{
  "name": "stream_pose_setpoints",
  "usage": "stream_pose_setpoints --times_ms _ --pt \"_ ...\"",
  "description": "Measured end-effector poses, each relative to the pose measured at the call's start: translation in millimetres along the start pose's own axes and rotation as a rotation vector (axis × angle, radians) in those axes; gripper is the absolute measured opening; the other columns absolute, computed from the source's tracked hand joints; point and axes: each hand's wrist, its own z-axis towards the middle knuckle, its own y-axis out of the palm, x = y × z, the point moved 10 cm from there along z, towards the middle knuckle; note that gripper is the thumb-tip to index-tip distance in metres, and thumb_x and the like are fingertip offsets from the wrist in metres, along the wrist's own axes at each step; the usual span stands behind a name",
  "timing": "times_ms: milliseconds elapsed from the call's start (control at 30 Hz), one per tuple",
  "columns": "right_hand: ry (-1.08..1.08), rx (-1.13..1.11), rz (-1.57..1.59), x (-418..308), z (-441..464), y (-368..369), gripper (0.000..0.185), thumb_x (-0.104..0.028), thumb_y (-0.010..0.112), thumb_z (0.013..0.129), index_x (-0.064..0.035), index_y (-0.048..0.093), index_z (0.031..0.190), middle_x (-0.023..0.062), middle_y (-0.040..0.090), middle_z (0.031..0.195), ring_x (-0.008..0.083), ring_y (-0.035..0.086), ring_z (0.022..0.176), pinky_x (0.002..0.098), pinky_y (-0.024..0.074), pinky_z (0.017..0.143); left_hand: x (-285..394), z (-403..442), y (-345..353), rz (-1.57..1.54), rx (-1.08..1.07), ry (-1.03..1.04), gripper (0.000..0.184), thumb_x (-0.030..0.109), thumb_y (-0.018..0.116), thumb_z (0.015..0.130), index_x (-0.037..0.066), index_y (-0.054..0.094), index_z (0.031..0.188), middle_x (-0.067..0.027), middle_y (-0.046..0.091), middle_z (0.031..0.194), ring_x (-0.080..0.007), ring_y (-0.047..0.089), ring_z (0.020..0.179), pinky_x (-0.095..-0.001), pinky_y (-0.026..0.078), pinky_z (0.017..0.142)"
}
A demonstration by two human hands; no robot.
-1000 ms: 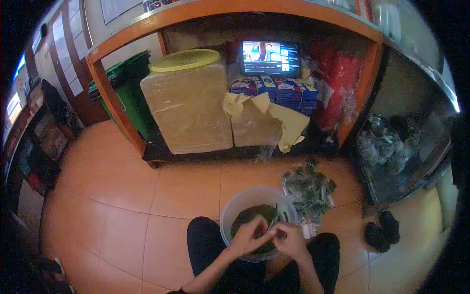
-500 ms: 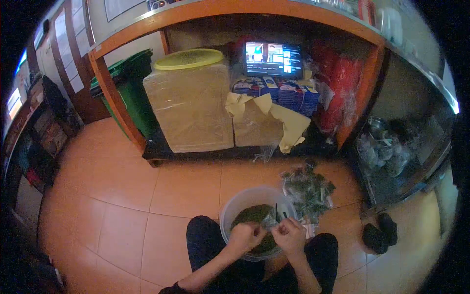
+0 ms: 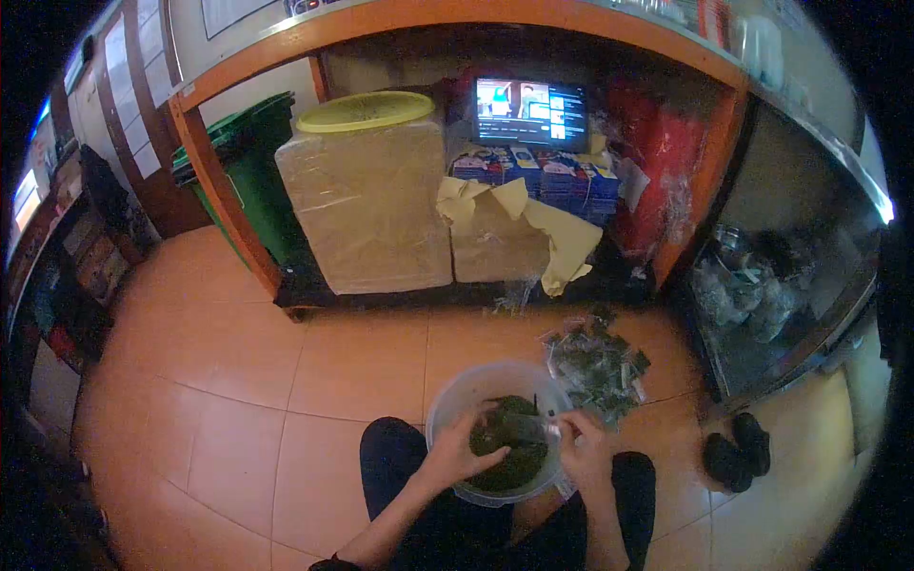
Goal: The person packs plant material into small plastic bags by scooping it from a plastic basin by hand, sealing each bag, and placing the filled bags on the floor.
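While the person is sitting with dark-clothed legs around a round, translucent white plastic tub, the left hand is reaching over its near left side, thumb and fingers standing well apart and holding nothing that shows; the far fingertips are blurring, so whether they are touching the dark green, flaky heap inside cannot be told. The right hand is bending its fingers closed on one end of a clear plastic piece, which is lying across the tub's opening above the heap. Its see-through outline is blending into the green, making bag or scoop hard to tell. A thin, dark, upright strip is showing just beyond it.

Small clear packets with dark green contents are lying piled beside the tub on the glossy orange tile floor, their single shapes running together. Beyond, an orange-framed wooden bench, its top cut off by the upper edge, is sheltering a film-wrapped brown carton, a round yellow lid and a lit screen. Black lens shadow is hiding the corners.
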Motion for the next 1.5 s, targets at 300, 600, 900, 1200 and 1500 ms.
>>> stream_pose_setpoints --times_ms 300,600,900,1200,1500 --pt "0.1 -0.01 -0.04 -14.2 -16.1 37.7 0.009 -0.009 0.062 0.076 -0.0046 0.062 0.083 0.0147 0.064 0.073 0.032 0.064 0.064 0.0405 0.0515 0.06 30.8 -11.7 28.0 0.115 0.071 0.167 0.068 0.021 0.073 0.071 0.012 0.045 0.132 -0.012 0.053 0.126 -0.0338 0.055 0.107 -0.0402 0.045 0.09" --pt "-0.144 -0.026 -0.162 -28.0 7.6 41.6 0.015 -0.014 0.06 0.082 -0.0047 0.062 0.093 0.0191 0.063 0.097 0.0351 0.063 0.088 0.0429 0.05 0.076 6.5 -7.4 -14.1 -0.051 0.307 0.078 0.049 0.019 0.076 0.072 0.007 0.057 0.116 -0.0112 0.061 0.096 -0.0212 0.06 0.072 -0.0299 0.049 0.061" --pt "-0.464 -0.68 -0.777 45.2 -3.3 157.5 0.025 -0.028 0.064 0.078 -0.0084 0.066 0.093 0.0143 0.06 0.101 0.0326 0.059 0.094 0.0461 0.0466 0.079 -60.6 5.5 -27.8 -0.178 0.421 -0.169 0.052 0.018 0.075 0.077 0.004 0.051 0.121 -0.0062 0.062 0.09 -0.0132 0.058 0.068 -0.0291 0.05 0.064" --pt "-0.495 -0.959 -0.616 51.5 -25.5 159.3 0.018 -0.019 0.064 0.073 -0.0059 0.064 0.086 0.0168 0.063 0.082 0.0357 0.063 0.079 0.0483 0.0504 0.067 -82.1 -5.1 -32.7 -0.543 0.544 -0.218 0.03 0.011 0.068 0.084 0.004 0.047 0.104 -0.009 0.06 0.098 -0.0143 0.056 0.091 -0.0266 0.046 0.078" --pt "-0.52 -0.678 -0.683 22.5 35.4 175.9 0.025 -0.009 0.06 0.072 -0.0047 0.067 0.096 0.017 0.064 0.099 0.0343 0.057 0.103 0.0466 0.0427 0.091 -98.8 -8.0 -36.4 -1.0 0.711 -0.465 0.013 0.014 0.063 0.089 0.003 0.059 0.096 -0.0012 0.058 0.089 -0.0103 0.053 0.087 -0.026 0.044 0.08"
